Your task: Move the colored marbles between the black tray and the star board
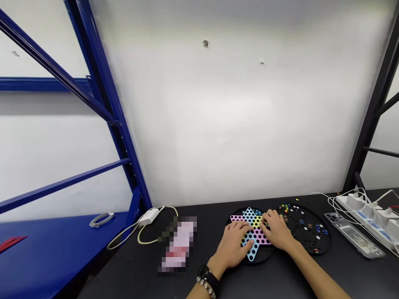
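Note:
A round black Chinese-checkers board [249, 216] with a star of blue, pink and yellow holes lies on the black table [280, 278]. My left hand [232, 245] rests flat on the board's near left part, a watch and bead bracelet on its wrist. My right hand [277, 230] lies on the board's right side, fingers curled at the star's centre; whether it pinches a marble is hidden. Beside it to the right sits a second round black tray [307, 228] with several loose coloured marbles.
A phone [353, 234] and a white power strip [374, 216] with plugs and cables lie at the right. A white charger with cable [148, 216] and a blurred pink packet [179, 245] lie left. Blue shelving [102, 95] stands left, a black post [374, 108] right, a white wall behind.

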The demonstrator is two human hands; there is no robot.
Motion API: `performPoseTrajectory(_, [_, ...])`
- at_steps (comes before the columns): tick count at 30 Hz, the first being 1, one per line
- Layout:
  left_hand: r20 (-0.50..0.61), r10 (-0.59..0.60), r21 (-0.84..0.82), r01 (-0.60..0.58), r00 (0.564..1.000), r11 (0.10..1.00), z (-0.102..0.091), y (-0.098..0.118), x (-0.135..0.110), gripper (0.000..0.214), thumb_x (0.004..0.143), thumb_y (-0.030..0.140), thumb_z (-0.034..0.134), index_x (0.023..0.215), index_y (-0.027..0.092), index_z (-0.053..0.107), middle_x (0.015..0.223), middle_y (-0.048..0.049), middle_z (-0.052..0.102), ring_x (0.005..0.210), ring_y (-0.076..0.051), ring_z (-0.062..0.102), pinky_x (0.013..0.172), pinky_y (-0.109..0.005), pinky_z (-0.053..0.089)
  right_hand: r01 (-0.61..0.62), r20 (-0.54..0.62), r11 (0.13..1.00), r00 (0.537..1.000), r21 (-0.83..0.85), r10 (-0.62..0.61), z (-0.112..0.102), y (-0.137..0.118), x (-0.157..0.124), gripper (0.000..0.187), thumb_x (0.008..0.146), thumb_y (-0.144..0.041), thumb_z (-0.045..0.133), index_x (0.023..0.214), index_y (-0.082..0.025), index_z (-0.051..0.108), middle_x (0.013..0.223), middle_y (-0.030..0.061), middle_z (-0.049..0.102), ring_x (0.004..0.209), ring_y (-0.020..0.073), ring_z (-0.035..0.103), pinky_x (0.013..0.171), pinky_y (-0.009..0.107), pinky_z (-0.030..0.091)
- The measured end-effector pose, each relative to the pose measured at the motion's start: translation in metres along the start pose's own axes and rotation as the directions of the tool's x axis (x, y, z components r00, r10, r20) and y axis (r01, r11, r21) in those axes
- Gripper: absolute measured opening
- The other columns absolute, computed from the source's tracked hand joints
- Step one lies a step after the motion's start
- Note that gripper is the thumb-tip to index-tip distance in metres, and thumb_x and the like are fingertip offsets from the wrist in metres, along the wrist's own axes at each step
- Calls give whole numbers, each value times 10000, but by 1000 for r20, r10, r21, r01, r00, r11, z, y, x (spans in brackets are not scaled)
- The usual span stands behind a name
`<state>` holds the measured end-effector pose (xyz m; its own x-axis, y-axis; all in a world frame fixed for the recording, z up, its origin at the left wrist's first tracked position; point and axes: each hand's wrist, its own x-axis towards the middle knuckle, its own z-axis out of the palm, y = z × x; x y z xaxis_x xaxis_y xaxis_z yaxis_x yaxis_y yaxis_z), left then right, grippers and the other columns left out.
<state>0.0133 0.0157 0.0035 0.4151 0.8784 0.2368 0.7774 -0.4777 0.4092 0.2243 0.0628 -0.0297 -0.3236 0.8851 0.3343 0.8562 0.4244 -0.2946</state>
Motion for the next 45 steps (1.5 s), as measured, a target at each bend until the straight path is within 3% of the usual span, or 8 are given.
performPoseTrajectory(4, [-16,17,6,-17,1000,1000,1,-1,0,300,904,350,579,1193,290,627,1298,-30,611,1251,-261,498,1081,-459,389,-12,196,1000,981,4,11,0,-3,-16,588,964,-546,318,1422,-205,459,1519,129,410,1394,305,334,1120,482,251])
performPoseTrajectory(8, [-10,7,25,-7,1000,1000,0,-1,0,306,906,354,583,1207,307,617,1292,-23,611,1244,-258,509,1072,-451,403,-88,300,993,952,73,63,-11,7,-12,697,970,-575,237,1550,-188,259,1620,72,240,1481,261,190,1189,444,149])
performPoseTrajectory(12, [1,8,27,-8,1000,1000,-1,-1,-1,311,900,341,592,1209,313,612,1292,-18,609,1242,-254,508,1076,-450,399,-290,55,957,955,-20,291,-29,43,-3,562,961,-357,287,1473,-161,412,1498,123,440,1358,283,402,1071,425,350])
performPoseTrajectory(19, [21,2,8,-3,1000,1000,-3,1,-1,322,914,362,558,1226,301,611,1299,-34,601,1244,-260,498,1075,-458,393,-309,53,943,951,126,304,-16,86,-10,275,840,-271,486,1003,-187,691,1029,101,660,957,238,634,811,337,470])
performPoseTrajectory(24, [24,-4,-5,4,1000,1000,-4,2,-1,328,913,355,560,1232,303,610,1304,-35,599,1250,-262,489,1078,-460,386,-282,-78,616,868,735,490,-37,87,-1,330,749,-453,597,893,-172,692,675,31,632,639,193,602,566,300,471])
performPoseTrajectory(27, [29,-6,0,6,1000,1000,-5,3,-1,332,910,350,563,1235,302,610,1304,-35,598,1252,-264,487,1080,-463,385,-281,-54,500,831,819,554,-54,90,-3,411,672,-498,667,913,-167,696,660,22,631,592,179,575,463,260,406])
performPoseTrajectory(37, [48,-22,-2,22,999,1000,-6,4,0,331,917,350,552,1238,290,605,1322,-42,588,1269,-269,475,1088,-480,372,-277,-81,911,946,307,315,-24,86,-8,204,810,-305,519,909,-211,671,930,64,689,793,210,614,752,330,456])
performPoseTrajectory(45, [48,-22,22,21,999,1000,-7,4,-2,323,923,351,550,1240,308,601,1326,-30,591,1274,-266,485,1079,-475,387,-290,-76,846,930,447,359,-19,89,-1,147,805,-293,550,759,-200,652,752,45,665,736,203,615,712,325,462])
